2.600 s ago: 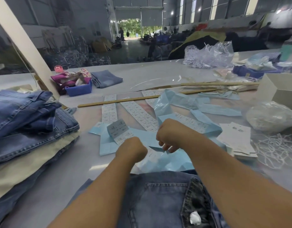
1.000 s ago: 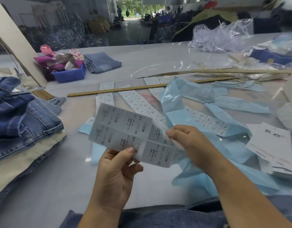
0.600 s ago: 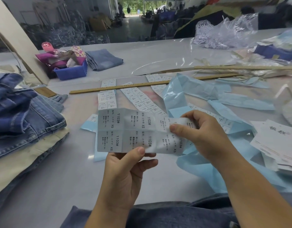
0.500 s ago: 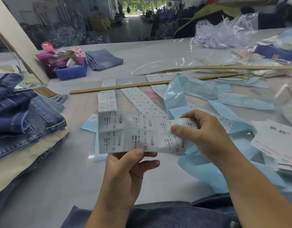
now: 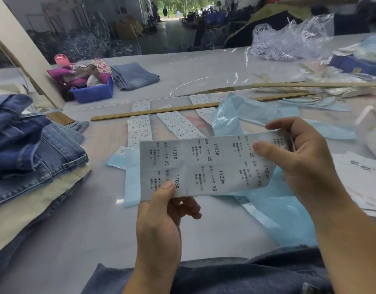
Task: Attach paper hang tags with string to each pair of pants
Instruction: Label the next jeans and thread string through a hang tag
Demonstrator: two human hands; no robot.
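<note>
Blue bin [image 5: 93, 94] holds crumpled pink and floral cloth [image 5: 83, 73].

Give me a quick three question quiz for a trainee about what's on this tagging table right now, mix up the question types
1. True or false: both hands hold the label sheet.
2. Which size is printed on that sheet? A) XL B) XS C) M
3. Fill in: the wooden ruler lies across strips of ____.

Key:
1. True. The left hand pinches the lower edge and the right hand grips the right end.
2. B, beside "1103#".
3. Labels: the label strips lie flat on the table, near the stacked jeans.
</note>
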